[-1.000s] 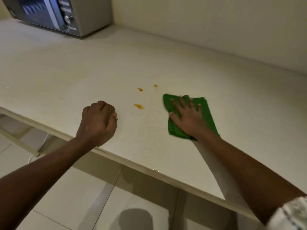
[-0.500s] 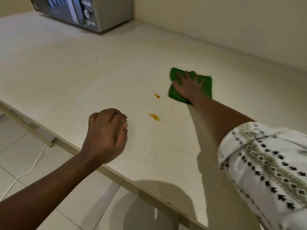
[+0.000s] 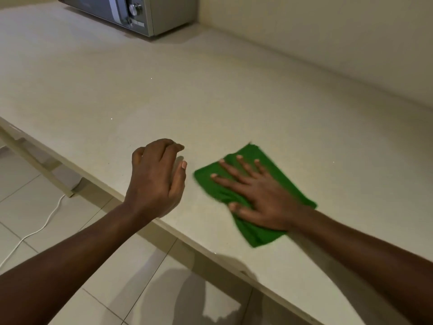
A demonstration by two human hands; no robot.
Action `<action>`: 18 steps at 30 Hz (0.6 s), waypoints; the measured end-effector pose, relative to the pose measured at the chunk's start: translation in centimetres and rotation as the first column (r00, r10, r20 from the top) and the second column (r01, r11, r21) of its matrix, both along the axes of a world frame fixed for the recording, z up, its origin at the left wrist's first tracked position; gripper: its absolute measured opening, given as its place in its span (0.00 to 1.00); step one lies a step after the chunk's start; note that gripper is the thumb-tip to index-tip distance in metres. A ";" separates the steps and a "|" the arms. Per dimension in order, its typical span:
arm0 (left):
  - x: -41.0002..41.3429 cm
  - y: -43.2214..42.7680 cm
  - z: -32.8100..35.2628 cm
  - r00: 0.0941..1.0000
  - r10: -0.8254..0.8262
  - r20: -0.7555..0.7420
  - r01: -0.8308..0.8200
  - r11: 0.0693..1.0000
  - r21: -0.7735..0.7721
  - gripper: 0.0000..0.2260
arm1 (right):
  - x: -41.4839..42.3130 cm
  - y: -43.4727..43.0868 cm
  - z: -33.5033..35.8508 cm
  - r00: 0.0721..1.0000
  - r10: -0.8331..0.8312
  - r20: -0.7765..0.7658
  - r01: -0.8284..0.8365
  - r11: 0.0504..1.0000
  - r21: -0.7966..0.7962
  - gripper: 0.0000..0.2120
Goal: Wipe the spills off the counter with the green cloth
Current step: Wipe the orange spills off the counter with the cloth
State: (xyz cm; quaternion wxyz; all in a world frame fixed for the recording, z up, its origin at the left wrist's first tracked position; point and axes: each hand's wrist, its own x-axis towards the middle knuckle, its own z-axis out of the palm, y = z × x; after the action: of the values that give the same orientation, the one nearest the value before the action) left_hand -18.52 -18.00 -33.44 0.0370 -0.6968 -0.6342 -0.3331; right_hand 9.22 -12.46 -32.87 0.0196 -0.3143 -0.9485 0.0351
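The green cloth [image 3: 257, 235] lies crumpled on the pale counter [image 3: 210, 102], close to its front edge. My right hand [image 3: 264, 195] is pressed flat on top of it, fingers spread and thumb tucked into the fabric. My left hand [image 3: 154, 179] hovers just left of the cloth over the counter's front edge, loosely cupped and holding nothing. No orange spots show on the bare counter around the cloth; whatever lies beneath it is hidden.
A silver microwave [image 3: 131, 12] stands at the far left back of the counter. A wall [image 3: 328, 43] runs along the back. Below the counter edge are floor tiles with a white cable [image 3: 46, 221] at the left.
My right hand has dragged the cloth back toward me and left, over where the orange spots were; they no longer show. My left hand has loosened from a fist.
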 end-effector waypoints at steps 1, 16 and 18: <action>0.0 0.0 0.0 1.000 -0.007 -0.001 0.007 1.000 -0.006 0.16 | 2.3 1.4 0.4 0.998 -0.058 0.008 0.058 0.998 0.022 0.31; 0.3 -0.1 0.5 1.000 -0.006 0.008 0.006 1.000 -0.005 0.13 | -12.1 4.1 0.2 0.926 -0.376 0.030 0.377 0.923 -0.082 0.35; 0.2 -0.1 0.4 1.000 -0.025 0.000 0.025 1.000 -0.008 0.13 | -9.9 -0.9 -0.2 0.948 -0.317 -0.025 0.315 0.947 -0.067 0.33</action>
State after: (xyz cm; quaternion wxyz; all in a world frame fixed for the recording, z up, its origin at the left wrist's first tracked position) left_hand -18.34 -18.07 -33.00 0.0302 -0.7048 -0.6269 -0.3307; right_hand -0.65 -13.39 -33.07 0.0319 -0.4619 -0.8838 0.0666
